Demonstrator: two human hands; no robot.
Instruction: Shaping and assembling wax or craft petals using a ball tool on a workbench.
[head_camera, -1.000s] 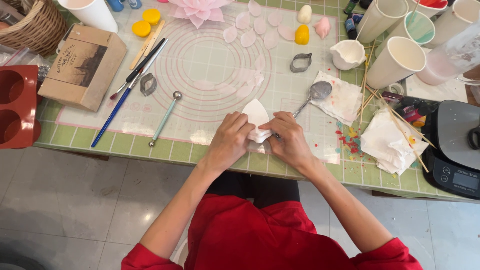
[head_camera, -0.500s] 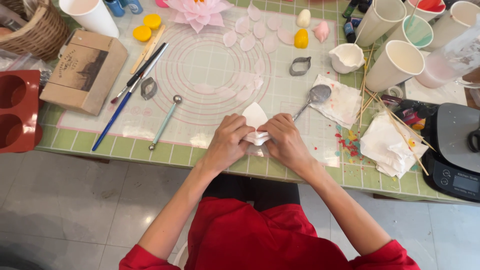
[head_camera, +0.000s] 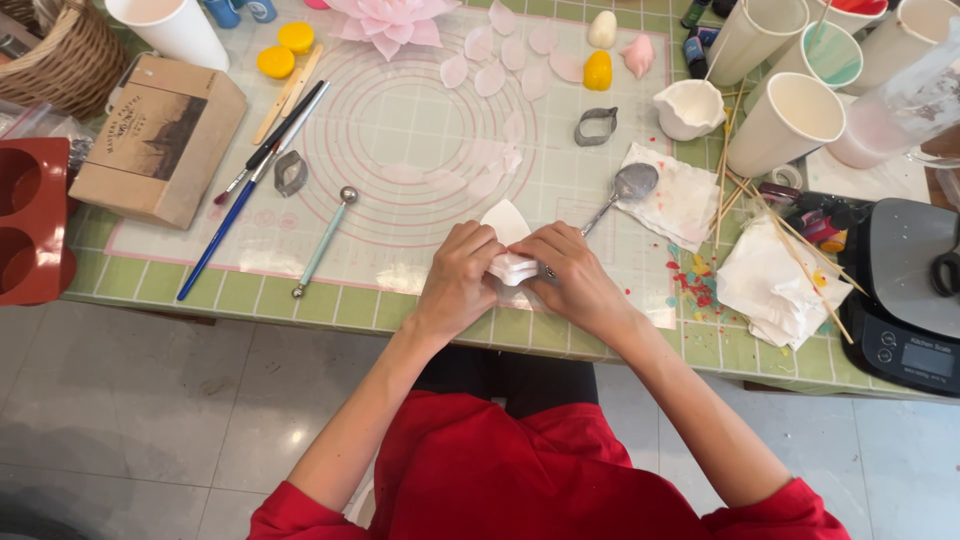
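Both my hands meet at the near edge of a clear mat with pink circles (head_camera: 420, 130). My left hand (head_camera: 462, 275) and my right hand (head_camera: 570, 275) together pinch a small white petal-shaped piece (head_camera: 507, 225), whose curved tip sticks up between the thumbs. Its lower part is hidden by my fingers. A ring shows on my right hand. A metal spoon (head_camera: 625, 188) lies just beyond my right hand. A ball-ended modelling tool (head_camera: 322, 243) lies to the left of my left hand.
Pink flower (head_camera: 390, 20) and loose pale petals (head_camera: 500, 75) sit at the far side. Cardboard box (head_camera: 160, 135), brushes (head_camera: 262, 165), metal cutters (head_camera: 596, 127), paper cups (head_camera: 785, 120), skewers, tissues (head_camera: 775, 285), a scale (head_camera: 915, 295) and a red mould (head_camera: 28, 220) surround the mat.
My hands have stayed at the same spot on the near edge, still working the white piece; the fingers shifted only slightly.
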